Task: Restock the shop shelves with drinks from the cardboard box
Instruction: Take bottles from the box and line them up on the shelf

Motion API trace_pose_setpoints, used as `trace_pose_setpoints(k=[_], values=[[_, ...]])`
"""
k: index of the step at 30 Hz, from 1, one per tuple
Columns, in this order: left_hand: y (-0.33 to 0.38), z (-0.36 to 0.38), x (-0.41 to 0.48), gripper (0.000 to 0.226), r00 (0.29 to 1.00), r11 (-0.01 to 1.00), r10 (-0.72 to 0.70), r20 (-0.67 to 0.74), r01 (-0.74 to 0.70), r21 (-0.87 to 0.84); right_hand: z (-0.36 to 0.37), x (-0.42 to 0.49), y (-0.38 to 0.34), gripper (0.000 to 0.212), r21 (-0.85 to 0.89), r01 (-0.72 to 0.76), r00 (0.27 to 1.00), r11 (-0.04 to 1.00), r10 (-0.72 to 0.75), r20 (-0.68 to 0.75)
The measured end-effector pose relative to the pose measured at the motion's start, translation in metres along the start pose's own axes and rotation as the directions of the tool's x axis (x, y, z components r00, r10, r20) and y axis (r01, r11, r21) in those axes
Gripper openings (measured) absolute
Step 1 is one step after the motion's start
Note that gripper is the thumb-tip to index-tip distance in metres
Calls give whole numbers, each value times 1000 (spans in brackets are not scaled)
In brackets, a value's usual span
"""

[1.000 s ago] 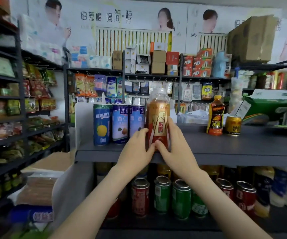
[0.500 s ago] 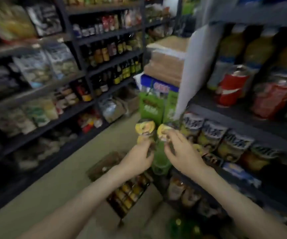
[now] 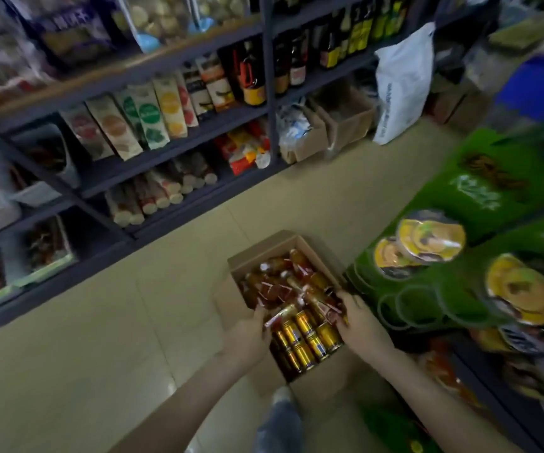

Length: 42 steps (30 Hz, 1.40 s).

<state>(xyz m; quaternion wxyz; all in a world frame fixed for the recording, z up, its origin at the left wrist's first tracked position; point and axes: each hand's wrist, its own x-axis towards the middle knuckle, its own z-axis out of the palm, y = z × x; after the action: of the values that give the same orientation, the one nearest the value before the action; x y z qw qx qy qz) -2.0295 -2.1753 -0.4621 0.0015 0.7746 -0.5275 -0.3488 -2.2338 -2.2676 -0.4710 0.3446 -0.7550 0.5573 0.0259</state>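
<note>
Head camera: we are looking steeply down at a cardboard box (image 3: 264, 248) that is sitting open on the pale tiled floor (image 3: 84, 354) of a shop aisle, and we are reaching into it with both bare hands. The box is lying between a dark rack of shelves (image 3: 179, 143) on our left and a green display stand (image 3: 444, 279) on our right, with its right side just beside the foot of the stand. Inside, bottles (image 3: 274, 282) of orange-red drink with red labels are filling the far half, some of them lying tilted across one another, and gold cans (image 3: 306, 338) are standing in rows in the near half.

Our left hand (image 3: 247, 336) is coming over the left rim, its fingers (image 3: 260, 317) stretching toward a bottle where the bottles and cans are meeting. Our right hand (image 3: 360, 322) is hanging over the right rim, its fingers (image 3: 345, 300) lightly bent and a little spread above the bottles there. Blur is hiding the fingertips, so we cannot tell whether either hand is pinching a drink or only touching it.

Cups with yellow lids (image 3: 430, 237) are sitting in the rings of the green stand. On the shelves at our left, packets (image 3: 148, 119) are leaning in a row and dark sauce bottles (image 3: 252, 81) are standing beside them. A white plastic bag (image 3: 401, 83) is hanging at the far end of the aisle, and a leg in jeans (image 3: 280, 420) is showing just below the box.
</note>
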Motion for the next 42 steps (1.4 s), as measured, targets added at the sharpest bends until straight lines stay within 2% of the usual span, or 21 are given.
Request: trace_pose_setpoints(k=[6, 9, 12, 14, 17, 19, 22, 25, 28, 31, 33, 35, 37, 39, 40, 42], values=[[-63, 89, 104, 46, 991, 998, -61, 119, 56, 41, 106, 98, 64, 62, -74, -168, 966, 983, 180, 188], [-85, 157, 168, 49, 987, 996, -70, 145, 61, 60, 164, 151, 110, 67, -73, -194, 964, 978, 204, 171], [-102, 225, 226, 55, 980, 990, -134, 145, 124, 72, 217, 205, 144, 67, -197, -211, 950, 957, 248, 188], [-112, 267, 263, 59, 979, 984, -169, 117, 160, 78, 252, 246, 164, 69, -135, -233, 956, 963, 252, 150], [-126, 315, 312, 58, 978, 977, -208, 24, 206, 46, 294, 294, 193, 85, -84, -341, 929, 937, 349, 125], [-133, 338, 337, 58, 979, 973, -202, -10, 202, 110, 310, 311, 212, 91, -199, -336, 924, 920, 364, 120], [-140, 361, 365, 73, 987, 954, -159, 19, 149, 261, 317, 322, 231, 90, -344, -276, 936, 897, 332, 116], [-140, 364, 383, 81, 989, 916, -135, 64, 100, 387, 316, 323, 238, 91, -332, -227, 954, 915, 278, 112], [-136, 345, 381, 81, 990, 915, -127, 61, 93, 394, 302, 309, 232, 91, -286, -246, 955, 926, 282, 92], [-127, 314, 358, 83, 978, 951, -208, 33, 194, 240, 281, 282, 214, 93, -176, -297, 947, 939, 313, 71], [-115, 286, 334, 85, 955, 956, -293, 48, 294, -5, 264, 262, 198, 94, -45, -350, 931, 936, 353, 91], [-98, 254, 304, 88, 926, 877, -369, 77, 374, -302, 244, 240, 178, 96, 148, -428, 901, 891, 408, 148], [-77, 222, 270, 92, 903, 747, -416, 104, 405, -527, 219, 215, 155, 96, 321, -527, 850, 787, 480, 219], [-52, 188, 234, 93, 878, 640, -454, 155, 442, -628, 190, 186, 131, 90, 444, -579, 815, 684, 505, 284], [-39, 171, 216, 91, 871, 625, -458, 178, 458, -632, 174, 170, 119, 81, 491, -582, 812, 649, 495, 308], [-16, 137, 181, 82, 889, 664, -413, 199, 443, -602, 136, 134, 93, 67, 560, -558, 828, 612, 455, 328]])
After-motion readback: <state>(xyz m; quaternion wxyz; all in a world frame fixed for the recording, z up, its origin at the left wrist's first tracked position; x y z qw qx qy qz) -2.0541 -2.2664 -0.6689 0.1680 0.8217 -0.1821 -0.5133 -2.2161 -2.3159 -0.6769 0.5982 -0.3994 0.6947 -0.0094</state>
